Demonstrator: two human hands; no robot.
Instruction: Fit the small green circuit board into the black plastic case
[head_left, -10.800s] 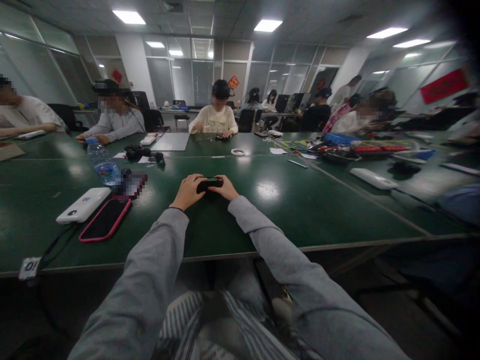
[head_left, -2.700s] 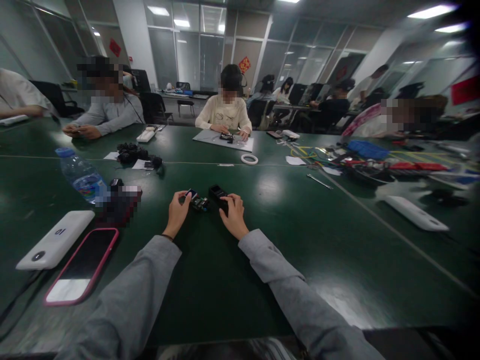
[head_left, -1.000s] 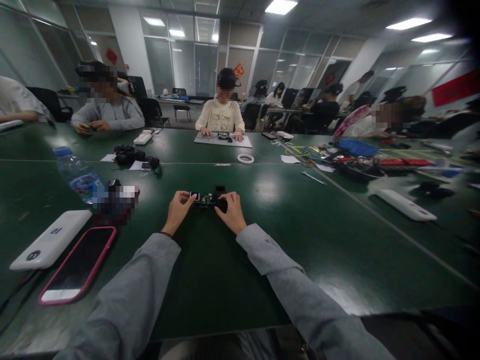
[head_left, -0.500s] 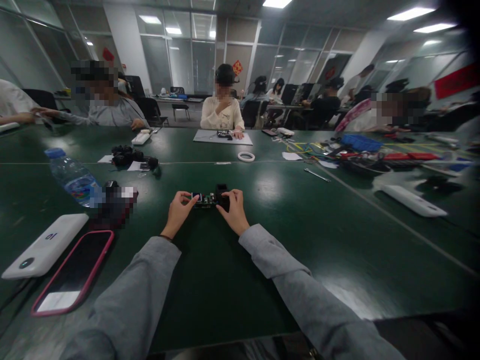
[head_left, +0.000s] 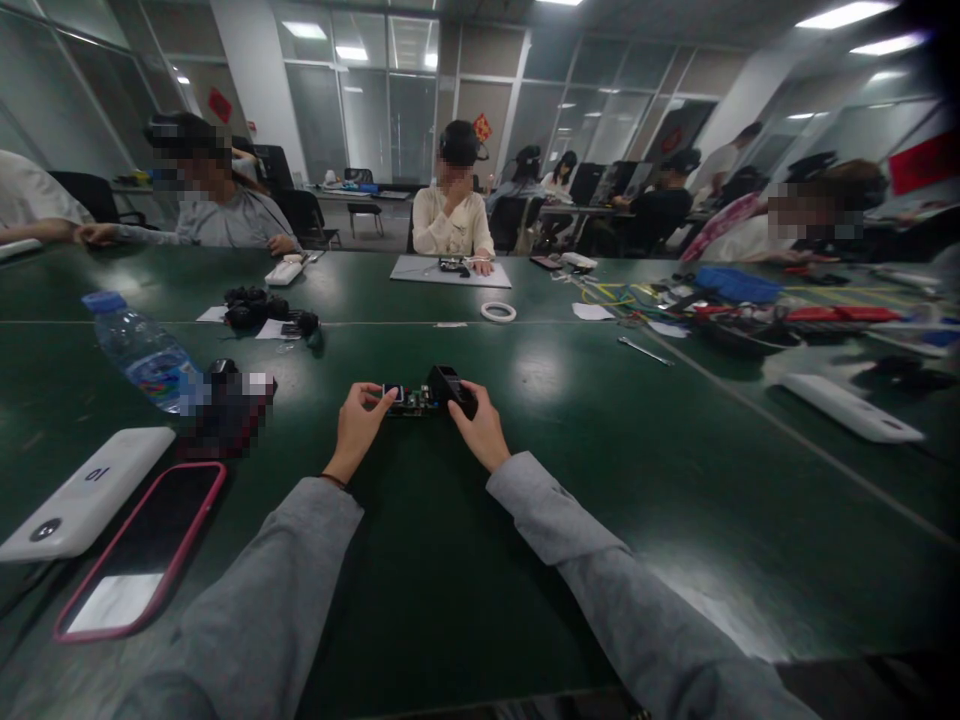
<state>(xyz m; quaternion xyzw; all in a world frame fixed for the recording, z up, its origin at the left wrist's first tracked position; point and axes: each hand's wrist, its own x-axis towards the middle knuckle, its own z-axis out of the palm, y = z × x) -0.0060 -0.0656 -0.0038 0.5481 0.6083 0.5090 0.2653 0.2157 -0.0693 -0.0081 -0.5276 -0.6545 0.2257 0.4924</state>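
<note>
A small green circuit board [head_left: 409,399] lies on the dark green table [head_left: 465,560] in front of me. My left hand [head_left: 357,426] pinches its left end, where a small blue-white part sits. My right hand [head_left: 478,430] grips a black casing [head_left: 448,386] at the board's right end, tilted up off the table. Both my sleeves are grey.
A water bottle [head_left: 142,351], a white power bank [head_left: 79,495] and a pink-cased phone [head_left: 139,563] lie to my left. A tape ring [head_left: 498,312], a black gadget pile [head_left: 259,309] and tools and cables [head_left: 720,305] sit farther off. Other people sit around the table.
The casing that enclosed the board at first has come off it. In the last second my right hand tilted the black casing up at the board's right end; my left hand stayed on the board.
</note>
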